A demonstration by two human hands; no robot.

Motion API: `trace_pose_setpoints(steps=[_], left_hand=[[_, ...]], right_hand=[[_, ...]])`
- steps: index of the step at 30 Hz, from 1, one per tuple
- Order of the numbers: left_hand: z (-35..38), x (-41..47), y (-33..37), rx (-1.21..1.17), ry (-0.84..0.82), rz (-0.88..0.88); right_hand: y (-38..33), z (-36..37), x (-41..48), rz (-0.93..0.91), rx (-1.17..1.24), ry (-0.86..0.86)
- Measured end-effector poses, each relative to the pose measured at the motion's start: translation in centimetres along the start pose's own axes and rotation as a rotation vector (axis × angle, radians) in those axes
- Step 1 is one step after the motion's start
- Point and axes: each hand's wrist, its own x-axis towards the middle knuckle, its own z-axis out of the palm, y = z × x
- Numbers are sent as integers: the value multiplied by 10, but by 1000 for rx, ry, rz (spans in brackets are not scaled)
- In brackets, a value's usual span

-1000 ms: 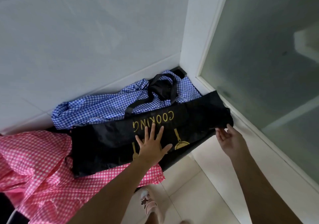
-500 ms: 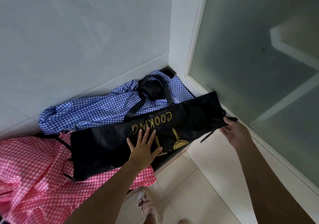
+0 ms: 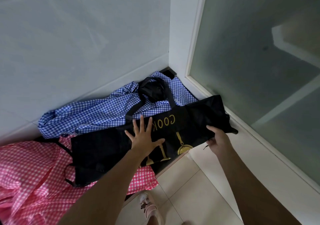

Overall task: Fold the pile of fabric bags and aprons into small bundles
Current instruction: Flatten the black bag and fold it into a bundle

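Note:
A black apron with gold "COOKING" lettering lies folded lengthwise across the dark surface. My left hand presses flat on its middle with fingers spread, covering part of the lettering. My right hand grips the apron's right end, thumb on top and fingers tucked under the fabric. Behind it lies a crumpled blue gingham apron with black straps on top. A pink gingham apron is heaped at the lower left, partly under the black one.
A pale wall runs behind the pile. A white door frame and a frosted glass panel close off the right side. Beige floor tiles and a foot in a pink sandal show below the surface's edge.
My right hand moved from the apron's far right tip inward and up onto its end, now gripping it. My left hand shifted slightly up and stays flat on the middle.

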Motion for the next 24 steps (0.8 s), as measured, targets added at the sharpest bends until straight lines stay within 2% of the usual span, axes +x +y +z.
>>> trace_pose_setpoints(steps=[3,7,10,12,13,15,17,21,24], left_hand=[[-3,7,-8,-15,-69,-20],[-4,12,-9,-64,-102,-34],[-12,16,-10,-154,-138,-38],[-26,15,-14,-357,-145,-22],[-36,12,-16,-533,-128,-21],[-56,2,-25,-930,-28,-40],[-76,-14,-41,-1198,59,-81],[-97,-60,-96,-1620,-43,-196],[-93,-90,-141,-1781,-99,-304]], right_hand=[[-2,1,1,-75,-33,-17],[-9,13,-27,-210,-99,-161],[-12,30,-65,-358,-345,-210],[-14,45,-94,-442,-533,-237],[-14,53,-109,-452,-593,-268],[-11,74,-142,-514,-719,-324],[-1,95,-167,-611,-836,-394],[48,133,-188,-833,-1093,-605],[108,153,-172,-1016,-1260,-802]])
